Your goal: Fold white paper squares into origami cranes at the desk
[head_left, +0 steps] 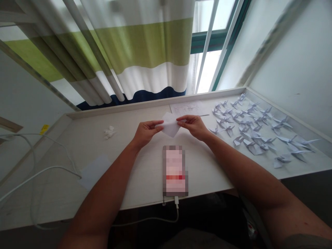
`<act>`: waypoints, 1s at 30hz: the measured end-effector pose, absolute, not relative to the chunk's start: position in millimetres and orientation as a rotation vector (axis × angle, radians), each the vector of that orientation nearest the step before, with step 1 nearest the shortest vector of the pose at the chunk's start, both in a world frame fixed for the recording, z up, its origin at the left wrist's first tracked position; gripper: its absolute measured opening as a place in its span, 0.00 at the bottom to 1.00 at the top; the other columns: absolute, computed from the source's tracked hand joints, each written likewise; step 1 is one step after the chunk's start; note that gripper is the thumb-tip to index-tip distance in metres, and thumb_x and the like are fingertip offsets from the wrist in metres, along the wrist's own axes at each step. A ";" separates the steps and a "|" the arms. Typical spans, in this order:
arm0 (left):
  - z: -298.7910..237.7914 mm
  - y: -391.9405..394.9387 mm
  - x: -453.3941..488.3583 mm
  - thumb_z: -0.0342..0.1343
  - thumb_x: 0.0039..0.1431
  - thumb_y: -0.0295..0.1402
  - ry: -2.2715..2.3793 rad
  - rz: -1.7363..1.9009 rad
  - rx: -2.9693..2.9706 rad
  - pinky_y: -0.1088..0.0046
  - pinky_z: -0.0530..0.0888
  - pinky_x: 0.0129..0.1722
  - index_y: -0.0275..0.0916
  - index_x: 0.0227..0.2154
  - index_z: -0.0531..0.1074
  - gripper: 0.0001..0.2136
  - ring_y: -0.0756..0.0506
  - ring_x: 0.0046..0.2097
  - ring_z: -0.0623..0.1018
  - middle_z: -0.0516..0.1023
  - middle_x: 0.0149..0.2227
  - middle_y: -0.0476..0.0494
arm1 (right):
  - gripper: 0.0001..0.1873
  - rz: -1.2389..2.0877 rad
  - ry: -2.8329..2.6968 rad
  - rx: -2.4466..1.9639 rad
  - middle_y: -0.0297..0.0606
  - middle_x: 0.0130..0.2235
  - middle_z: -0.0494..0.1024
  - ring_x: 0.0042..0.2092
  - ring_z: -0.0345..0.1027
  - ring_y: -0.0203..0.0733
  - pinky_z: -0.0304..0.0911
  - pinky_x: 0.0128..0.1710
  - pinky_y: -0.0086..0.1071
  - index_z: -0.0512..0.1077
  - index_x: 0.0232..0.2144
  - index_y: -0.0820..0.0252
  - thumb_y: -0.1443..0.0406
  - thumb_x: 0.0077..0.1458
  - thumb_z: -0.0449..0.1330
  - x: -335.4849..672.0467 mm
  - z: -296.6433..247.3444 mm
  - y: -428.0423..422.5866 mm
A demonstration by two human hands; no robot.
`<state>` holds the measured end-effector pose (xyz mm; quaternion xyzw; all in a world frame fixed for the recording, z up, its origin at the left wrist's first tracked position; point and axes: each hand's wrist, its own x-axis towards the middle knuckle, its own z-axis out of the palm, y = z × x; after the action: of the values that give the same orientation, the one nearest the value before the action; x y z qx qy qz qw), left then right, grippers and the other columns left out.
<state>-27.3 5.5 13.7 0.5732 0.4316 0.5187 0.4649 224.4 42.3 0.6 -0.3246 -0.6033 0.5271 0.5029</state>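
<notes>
A small white sheet of paper [170, 126] is held up above the desk, turned so that one corner points down. My left hand [146, 133] pinches its left corner between thumb and fingers. At the opposite corner my right hand [193, 126] grips it the same way. The sheet looks flat; any crease in it is too faint to make out. Just below the hands lies a phone [175, 171], its screen blurred out. Behind the held sheet, a paper with drawings or writing [188, 108] rests on the desk, partly covered.
Several folded paper cranes [249, 124] spread over the desk's right side. Crumpled tissue [110, 132] and a blank white sheet [94, 171] lie on the left. A white cable [55, 167] loops at the far left; a charging cable [177, 207] hangs from the phone. A raised rim [124, 109] borders the desk [204, 173].
</notes>
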 end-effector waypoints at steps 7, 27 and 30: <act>11.1 5.9 -29.0 0.80 0.43 0.46 1.212 1.329 1.508 0.63 0.81 0.42 0.38 0.42 0.88 0.24 0.42 0.37 0.84 0.89 0.38 0.37 | 0.22 1.246 -1.463 -0.797 0.39 0.36 0.87 0.38 0.78 0.43 0.76 0.43 0.42 0.87 0.36 0.55 0.52 0.41 0.81 224.3 -1.5 43.1; 8.3 11.3 -30.6 0.73 0.54 0.47 1.216 1.261 1.591 0.67 0.80 0.34 0.37 0.37 0.87 0.18 0.41 0.34 0.87 0.88 0.32 0.39 | 0.16 1.134 -1.503 -0.884 0.38 0.32 0.86 0.35 0.76 0.42 0.72 0.38 0.38 0.86 0.32 0.56 0.52 0.47 0.77 220.2 -4.9 44.9; 11.5 9.5 -30.3 0.72 0.55 0.48 1.244 1.231 1.626 0.68 0.80 0.33 0.37 0.37 0.87 0.18 0.41 0.34 0.87 0.87 0.31 0.39 | 0.16 1.138 -1.511 -0.894 0.39 0.33 0.86 0.35 0.76 0.42 0.72 0.39 0.39 0.86 0.33 0.57 0.52 0.48 0.77 220.6 -4.6 44.3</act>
<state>-30.3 9.5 11.5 0.6331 0.4841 0.4792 0.3676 220.6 44.3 -4.6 -0.3699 -0.6249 0.4707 0.5011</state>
